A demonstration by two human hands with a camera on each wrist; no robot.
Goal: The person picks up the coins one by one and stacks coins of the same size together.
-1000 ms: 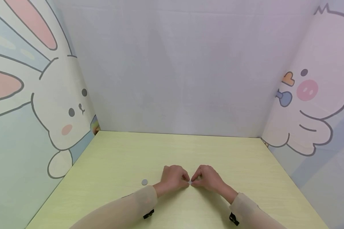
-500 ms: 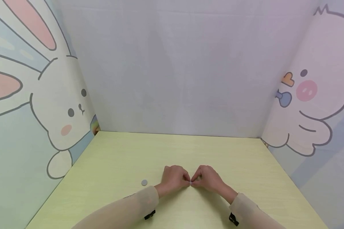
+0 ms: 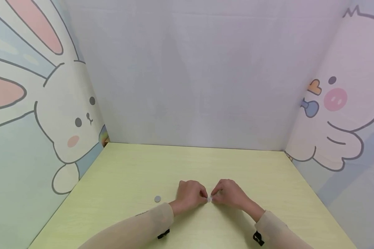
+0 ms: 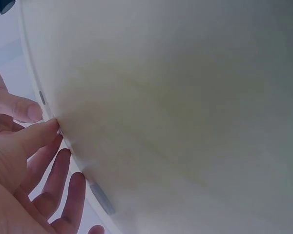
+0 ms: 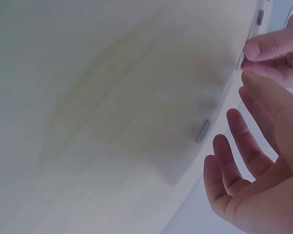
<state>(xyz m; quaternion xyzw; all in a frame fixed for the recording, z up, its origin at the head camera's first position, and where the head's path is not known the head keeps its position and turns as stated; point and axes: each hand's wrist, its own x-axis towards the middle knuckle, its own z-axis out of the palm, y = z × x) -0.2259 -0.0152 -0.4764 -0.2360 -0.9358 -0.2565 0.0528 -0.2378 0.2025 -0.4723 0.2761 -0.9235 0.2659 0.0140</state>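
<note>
Near the middle front of the table, my left hand [image 3: 190, 195] pinches a small pale grey disc [image 3: 209, 199] between thumb and index finger. The right wrist view has this disc [image 5: 240, 61] edge-on at the left fingertips. My right hand [image 3: 230, 194] faces it from the right, thumb and index tips drawn together at the disc's right edge, its other fingers loosely bent [image 5: 234, 170]. Another grey disc [image 3: 157, 199] lies flat on the table, left of my left hand. A further grey piece [image 5: 203, 130] near my right hand is hidden in the head view.
The pale yellow table [image 3: 193, 166] meets a plain white cloth [image 3: 190, 86] at the back. Side walls carry a printed rabbit [image 3: 65, 114] and a printed pink-nosed animal [image 3: 336, 100]. Black straps [image 3: 163, 233] show at both sleeve cuffs.
Half a second ago the fingertips of both hands met over the small disc. My right hand has since shifted slightly right, leaving more of the disc showing. My left hand has barely moved.
</note>
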